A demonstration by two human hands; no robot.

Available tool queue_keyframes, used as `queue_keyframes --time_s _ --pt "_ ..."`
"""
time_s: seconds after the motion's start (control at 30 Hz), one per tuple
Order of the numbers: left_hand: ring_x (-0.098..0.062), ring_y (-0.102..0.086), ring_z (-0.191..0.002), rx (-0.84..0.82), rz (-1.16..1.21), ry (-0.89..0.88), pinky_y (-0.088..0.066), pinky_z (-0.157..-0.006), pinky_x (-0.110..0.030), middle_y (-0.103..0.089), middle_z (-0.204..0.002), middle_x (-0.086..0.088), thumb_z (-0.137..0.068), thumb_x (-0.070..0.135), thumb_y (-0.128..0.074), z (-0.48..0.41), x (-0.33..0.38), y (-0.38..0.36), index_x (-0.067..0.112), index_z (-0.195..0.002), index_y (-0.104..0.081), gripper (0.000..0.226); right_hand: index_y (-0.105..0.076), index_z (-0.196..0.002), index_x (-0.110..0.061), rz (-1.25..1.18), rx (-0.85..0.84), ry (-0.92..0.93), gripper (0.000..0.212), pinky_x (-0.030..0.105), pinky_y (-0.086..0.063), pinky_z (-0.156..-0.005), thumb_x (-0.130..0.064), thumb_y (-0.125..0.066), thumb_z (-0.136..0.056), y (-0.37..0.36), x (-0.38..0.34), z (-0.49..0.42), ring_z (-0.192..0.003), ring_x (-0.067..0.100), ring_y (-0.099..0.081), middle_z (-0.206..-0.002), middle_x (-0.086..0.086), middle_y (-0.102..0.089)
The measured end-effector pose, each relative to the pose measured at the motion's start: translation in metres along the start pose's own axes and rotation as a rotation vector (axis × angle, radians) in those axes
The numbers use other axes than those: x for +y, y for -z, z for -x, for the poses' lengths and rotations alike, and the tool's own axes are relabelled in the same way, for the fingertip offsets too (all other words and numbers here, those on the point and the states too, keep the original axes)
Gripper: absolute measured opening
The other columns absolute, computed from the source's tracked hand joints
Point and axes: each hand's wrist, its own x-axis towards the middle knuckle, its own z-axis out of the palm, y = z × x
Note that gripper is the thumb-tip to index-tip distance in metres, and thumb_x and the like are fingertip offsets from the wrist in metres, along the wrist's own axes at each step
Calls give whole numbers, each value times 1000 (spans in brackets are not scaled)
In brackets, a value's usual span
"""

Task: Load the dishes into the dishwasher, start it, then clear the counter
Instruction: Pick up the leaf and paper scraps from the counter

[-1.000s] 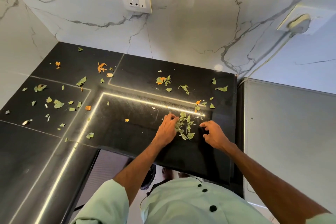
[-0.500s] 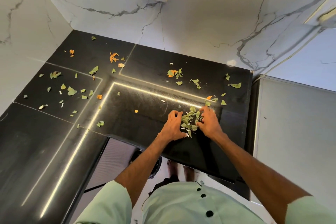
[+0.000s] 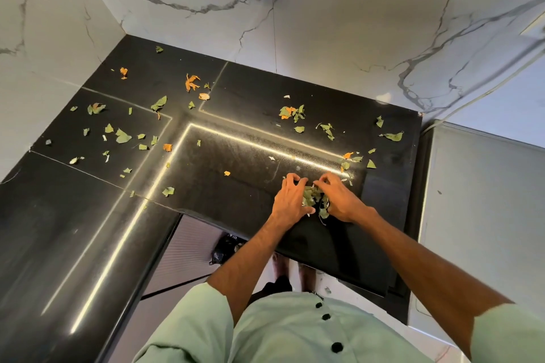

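Step in hand: by the look of it, the counter-clearing part of the task. No dishes are in view.
Left hand: the left hand (image 3: 290,200) rests on the black desk (image 3: 236,194). Its grip is curled against the left side of the leaf pile (image 3: 312,200), with the fingertips arched over the pile's far edge.
Right hand: the right hand (image 3: 339,200) mirrors it on the other side. Its grip is curled round the same pile, and its fingertips nearly meet those of the left.
Why held so: together the hands make a cup round the heap, likely so that light, dry scraps can be lifted in one go instead of piece by piece. A few leaves poke out at the near gap between the heels of the hands.
Where the pile sits: near the front edge of the desk, toward its right end. From that spot it could be carried or swept off the edge with little travel.
Left to clear: loose scraps (image 3: 122,137), green and orange, lie across the left wing and the back of the desk, mostly well apart from the hands. A few lie just beyond the fingertips.
Containers: a dark bag (image 3: 225,247) sits on the floor below the desk's front edge, to the left of the hands. Its contents cannot be made out, but it is probably where the scraps are meant to go.
Beside the desk: a white unit (image 3: 486,200) stands to the right. Whether it is the dishwasher cannot be told.
Risk: the leaves look brittle and could spill from the cupped hands on the way to the bag.
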Motion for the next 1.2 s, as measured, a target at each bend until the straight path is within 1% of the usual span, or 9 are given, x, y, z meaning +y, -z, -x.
queue_keyframes --time_s 0.1,0.23,0.33,0.53,0.6,0.83,1.0,1.1,1.2 --pt "-19 -41 -125 -18 15 -20 -55 -94 -43 -32 -135 -2 -72 37 -87 -3 -5 3 18 -141 -42 85 -30 -153 -14 8 83 -114 90 42 -39 -112 -5 -74 -75 6 11 13 -140 30 -31 -149 10 -30" --pt "-22 -39 -128 -72 -1 -44 -53 -97 -46 -29 -139 -4 -69 33 -89 -8 -9 8 20 -144 -39 91 -12 -157 -10 -46 -47 -289 130 47 -36 -116 -45 -92 -61 2 23 29 -140 32 -22 -149 11 -17" --pt "-24 -40 -128 -116 -29 -73 -52 -98 -46 -29 -140 -7 -69 30 -90 -12 -10 12 20 -145 -38 93 -10 -156 -10 -155 -57 -328 139 44 -35 -117 -49 -95 -53 -13 7 33 -136 28 -24 -144 9 -16" --pt "-27 -47 -120 -134 -25 -113 -51 -98 -49 -32 -135 -8 -72 19 -87 -16 -11 12 20 -142 -45 82 -36 -140 -7 -330 135 -333 85 39 -46 -107 -19 -88 -74 -21 -34 10 -122 32 -53 -134 11 -31" --pt "-27 -50 -117 -135 -22 -118 -51 -98 -48 -34 -135 -8 -73 17 -86 -16 -12 14 18 -143 -45 81 -38 -138 -7 -332 150 -348 81 39 -47 -105 -16 -88 -74 -14 -33 6 -120 32 -55 -135 12 -32" --pt "-31 -51 -115 -141 -37 -106 -52 -96 -47 -37 -134 -14 -73 15 -86 -16 -10 16 12 -145 -38 87 -24 -157 -12 -302 71 -312 103 38 -39 -113 -17 -87 -75 -6 -22 0 -127 27 -46 -141 9 -26" --pt "-32 -58 -107 -143 -49 -83 -54 -92 -45 -42 -130 -14 -79 11 -80 -20 -1 21 9 -139 -49 67 -44 -147 -8 -286 96 -208 75 34 -47 -98 -4 -77 -80 -8 -33 -9 -108 25 -54 -122 6 -36" --pt "-32 -62 -101 -94 -43 -73 -55 -87 -41 -50 -124 -14 -83 7 -77 -17 2 16 5 -125 -61 45 -57 -136 -8 -236 129 -218 58 30 -49 -88 -2 -77 -81 -11 -36 -8 -97 20 -55 -114 5 -45" --pt "-31 -63 -96 -57 -32 -49 -53 -81 -39 -56 -117 -15 -84 5 -75 -13 3 11 3 -112 -67 29 -66 -124 -7 -256 174 -269 41 32 -51 -81 -1 -73 -85 -18 -38 -6 -96 24 -61 -107 7 -55"
